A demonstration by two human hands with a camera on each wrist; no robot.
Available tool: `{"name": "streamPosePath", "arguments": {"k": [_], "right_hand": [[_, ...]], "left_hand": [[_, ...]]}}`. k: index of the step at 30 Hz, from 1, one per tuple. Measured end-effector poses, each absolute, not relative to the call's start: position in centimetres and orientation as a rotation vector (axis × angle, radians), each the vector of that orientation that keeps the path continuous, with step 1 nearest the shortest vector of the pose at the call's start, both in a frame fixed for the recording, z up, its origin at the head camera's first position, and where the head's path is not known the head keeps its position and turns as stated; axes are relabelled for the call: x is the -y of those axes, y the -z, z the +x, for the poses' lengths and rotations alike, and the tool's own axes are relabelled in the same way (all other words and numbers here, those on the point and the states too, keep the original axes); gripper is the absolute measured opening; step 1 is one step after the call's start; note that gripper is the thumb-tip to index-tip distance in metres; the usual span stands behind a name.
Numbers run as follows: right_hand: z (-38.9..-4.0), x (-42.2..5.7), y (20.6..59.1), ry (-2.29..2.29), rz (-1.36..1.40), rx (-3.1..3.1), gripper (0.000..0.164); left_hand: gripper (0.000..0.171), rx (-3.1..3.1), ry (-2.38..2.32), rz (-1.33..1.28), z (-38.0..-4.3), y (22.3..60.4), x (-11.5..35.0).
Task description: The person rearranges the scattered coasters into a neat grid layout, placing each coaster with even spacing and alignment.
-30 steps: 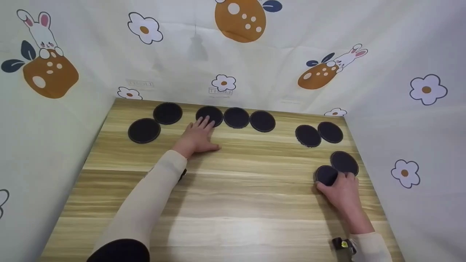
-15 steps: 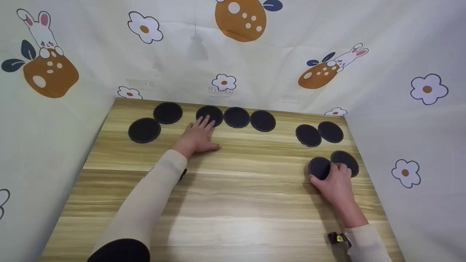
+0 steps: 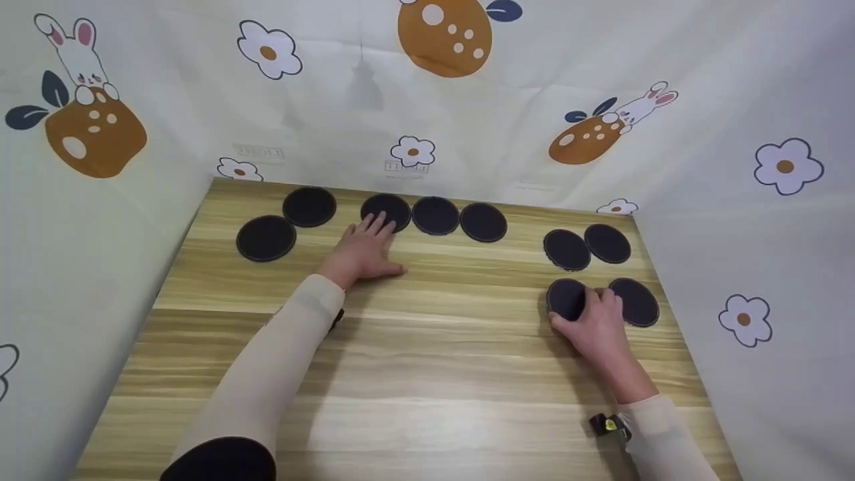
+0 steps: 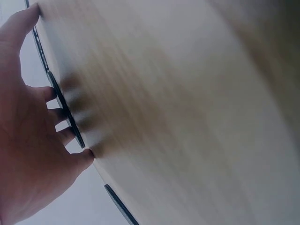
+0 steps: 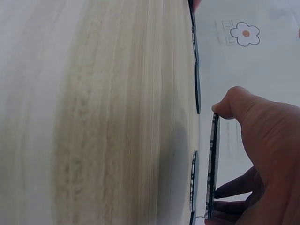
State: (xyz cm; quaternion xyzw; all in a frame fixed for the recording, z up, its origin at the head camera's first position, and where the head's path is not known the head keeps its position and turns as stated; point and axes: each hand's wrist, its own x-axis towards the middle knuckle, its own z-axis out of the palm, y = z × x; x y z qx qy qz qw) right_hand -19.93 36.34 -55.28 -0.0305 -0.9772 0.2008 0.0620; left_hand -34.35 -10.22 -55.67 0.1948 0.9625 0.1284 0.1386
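Note:
My right hand [image 3: 598, 327] grips a round black coaster [image 3: 566, 299] by its edges, thumb on one side and fingers on the other. In the right wrist view this held coaster [image 5: 212, 164] is seen edge-on, raised a little off the wooden table. Just right of that hand another black coaster [image 3: 634, 302] lies flat. My left hand [image 3: 361, 254] is spread, its fingertips resting on a black coaster [image 3: 386, 212] near the back edge. The left wrist view shows those fingers [image 4: 60, 115] touching the coaster's thin edge [image 4: 68, 115], with the thumb out to the side.
Two coasters [image 3: 435, 216] [image 3: 483, 222] continue the row at the back. Another pair [image 3: 309, 206] [image 3: 266, 238] lies at the back left, and a third [image 3: 566, 249] [image 3: 607, 243] at the back right. Printed cloth [image 3: 494, 147] hangs around the wooden table [image 3: 427, 361].
My right hand has carried the gripped coaster left and slightly toward the back, away from the coaster at the right edge. The left hand has stayed where it was.

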Motion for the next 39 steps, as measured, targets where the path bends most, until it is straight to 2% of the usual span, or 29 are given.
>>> {"name": "streamPosePath", "arguments": {"k": [24, 39], "right_hand": [[-23.1, -31.4, 55.8, -0.644, 0.148, 2.936, 0.094], [-25.1, -28.7, 55.8, -0.617, 0.277, 2.927, 0.099]], "left_hand": [[0.111, -2.792, -0.385, 0.587, -34.3, 55.8, 10.4], [0.110, -2.776, -0.356, 0.582, -34.2, 55.5, 10.4]]}}
